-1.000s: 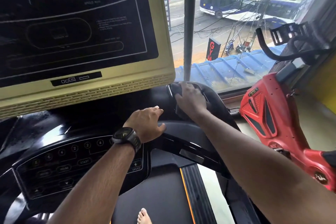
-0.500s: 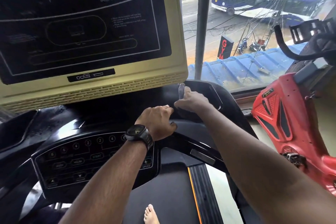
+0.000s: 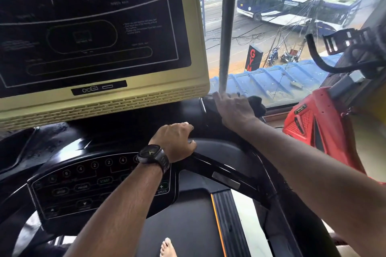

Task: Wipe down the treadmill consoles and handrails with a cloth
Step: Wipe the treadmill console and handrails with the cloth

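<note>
The treadmill console has a dark screen in a cream frame (image 3: 200,48) and a black button panel (image 3: 94,183) below it. My left hand (image 3: 175,142), with a watch on the wrist, grips the black handrail (image 3: 221,165) just right of the buttons, fingers curled over its top edge. My right hand (image 3: 234,110) reaches farther forward to the console's upper right corner and lies flat on a black cloth (image 3: 257,104), pressing it to the dark surface. Most of the cloth is hidden under the palm; a bunched end sticks out to the right.
A red exercise bike (image 3: 323,131) with black handlebars stands close on the right. A grey window post (image 3: 226,27) rises just behind the console corner, with glass and a street beyond. A bare foot (image 3: 167,248) stands on the treadmill belt.
My right hand has slid forward and to the right with the cloth, onto the console's far corner by the window post. My left hand keeps its grip on the handrail.
</note>
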`<act>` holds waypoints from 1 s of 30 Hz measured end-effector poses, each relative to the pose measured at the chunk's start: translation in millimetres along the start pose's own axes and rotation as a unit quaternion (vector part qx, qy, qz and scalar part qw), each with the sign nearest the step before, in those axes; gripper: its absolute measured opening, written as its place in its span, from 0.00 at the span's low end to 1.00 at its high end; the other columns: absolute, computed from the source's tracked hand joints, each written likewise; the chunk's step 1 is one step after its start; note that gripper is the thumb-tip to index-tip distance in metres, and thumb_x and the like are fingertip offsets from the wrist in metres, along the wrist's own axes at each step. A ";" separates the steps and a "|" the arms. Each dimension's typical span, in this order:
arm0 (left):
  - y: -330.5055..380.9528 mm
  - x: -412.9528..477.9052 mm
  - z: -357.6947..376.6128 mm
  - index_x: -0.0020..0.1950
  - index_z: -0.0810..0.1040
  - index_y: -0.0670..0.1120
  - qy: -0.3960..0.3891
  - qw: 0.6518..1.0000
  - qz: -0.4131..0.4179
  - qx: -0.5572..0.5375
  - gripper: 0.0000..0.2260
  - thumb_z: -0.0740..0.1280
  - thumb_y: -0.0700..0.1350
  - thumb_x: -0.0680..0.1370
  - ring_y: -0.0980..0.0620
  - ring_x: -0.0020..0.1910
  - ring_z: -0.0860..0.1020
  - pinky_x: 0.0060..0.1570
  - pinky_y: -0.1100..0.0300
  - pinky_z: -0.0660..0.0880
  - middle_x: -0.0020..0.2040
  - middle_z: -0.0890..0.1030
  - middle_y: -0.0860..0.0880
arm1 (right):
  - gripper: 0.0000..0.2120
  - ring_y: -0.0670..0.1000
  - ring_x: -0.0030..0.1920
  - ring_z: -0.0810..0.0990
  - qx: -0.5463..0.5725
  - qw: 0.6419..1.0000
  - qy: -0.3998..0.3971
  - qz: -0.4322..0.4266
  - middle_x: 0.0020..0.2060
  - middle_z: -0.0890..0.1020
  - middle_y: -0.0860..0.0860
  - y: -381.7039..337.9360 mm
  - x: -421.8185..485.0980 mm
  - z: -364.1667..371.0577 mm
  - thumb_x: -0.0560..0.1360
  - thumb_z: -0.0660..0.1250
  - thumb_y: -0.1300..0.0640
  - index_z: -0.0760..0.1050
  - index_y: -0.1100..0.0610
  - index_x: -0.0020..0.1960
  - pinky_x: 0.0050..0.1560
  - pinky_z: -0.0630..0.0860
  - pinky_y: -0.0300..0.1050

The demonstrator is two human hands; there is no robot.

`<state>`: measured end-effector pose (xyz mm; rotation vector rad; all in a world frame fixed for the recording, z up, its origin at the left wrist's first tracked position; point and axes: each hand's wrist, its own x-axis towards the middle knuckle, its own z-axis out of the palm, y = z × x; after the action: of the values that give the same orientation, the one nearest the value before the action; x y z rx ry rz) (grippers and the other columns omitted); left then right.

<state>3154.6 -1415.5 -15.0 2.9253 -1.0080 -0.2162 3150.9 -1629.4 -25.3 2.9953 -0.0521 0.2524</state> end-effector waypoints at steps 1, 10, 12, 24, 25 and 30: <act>0.0 0.2 -0.1 0.70 0.75 0.48 0.001 1.000 0.002 0.000 0.23 0.62 0.55 0.77 0.48 0.65 0.76 0.64 0.51 0.73 0.68 0.78 0.50 | 0.23 0.61 0.58 0.81 -0.014 1.000 0.003 -0.008 0.59 0.79 0.56 2.8 5.8 3.4 0.75 0.69 0.63 0.65 0.57 0.67 0.58 0.77 0.60; -1.5 1.5 1.6 0.65 0.77 0.48 0.010 1.000 0.010 0.005 0.21 0.61 0.56 0.76 0.47 0.63 0.78 0.61 0.50 0.75 0.65 0.79 0.49 | 0.25 0.59 0.68 0.73 0.029 0.995 -0.017 -0.091 0.66 0.77 0.56 7.4 23.4 31.3 0.76 0.65 0.65 0.69 0.57 0.72 0.61 0.78 0.56; -2.2 1.9 2.5 0.65 0.77 0.48 0.011 1.000 0.011 0.009 0.21 0.61 0.56 0.76 0.48 0.63 0.78 0.61 0.50 0.75 0.66 0.79 0.49 | 0.26 0.57 0.72 0.70 0.057 0.993 -0.049 -0.094 0.71 0.75 0.53 11.6 22.5 25.1 0.77 0.63 0.65 0.68 0.56 0.75 0.64 0.77 0.58; -3.6 2.1 5.2 0.68 0.76 0.48 0.027 1.000 0.014 -0.004 0.22 0.62 0.56 0.76 0.48 0.63 0.78 0.63 0.50 0.74 0.65 0.79 0.50 | 0.11 0.57 0.53 0.83 -0.091 0.960 -0.198 -0.176 0.52 0.84 0.52 5.3 36.3 23.9 0.81 0.63 0.58 0.81 0.53 0.59 0.44 0.71 0.45; -3.7 1.9 5.1 0.67 0.76 0.48 0.026 1.000 0.014 -0.006 0.22 0.62 0.56 0.77 0.48 0.63 0.78 0.63 0.50 0.74 0.65 0.79 0.50 | 0.11 0.56 0.53 0.83 -0.097 0.957 -0.208 -0.180 0.52 0.84 0.51 4.9 36.5 21.9 0.81 0.63 0.57 0.82 0.53 0.59 0.44 0.71 0.44; -5.0 1.3 4.5 0.65 0.77 0.48 0.021 1.000 0.012 -0.012 0.21 0.62 0.56 0.76 0.48 0.62 0.79 0.62 0.49 0.74 0.64 0.80 0.49 | 0.11 0.55 0.57 0.83 -0.157 0.935 -0.259 -0.183 0.56 0.84 0.50 3.5 37.7 11.1 0.82 0.62 0.58 0.80 0.54 0.61 0.48 0.75 0.45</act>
<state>3158.0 -1412.4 -20.1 2.8821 -1.0274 -0.1630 3189.8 -1635.3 -29.3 2.5972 0.3704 -0.5349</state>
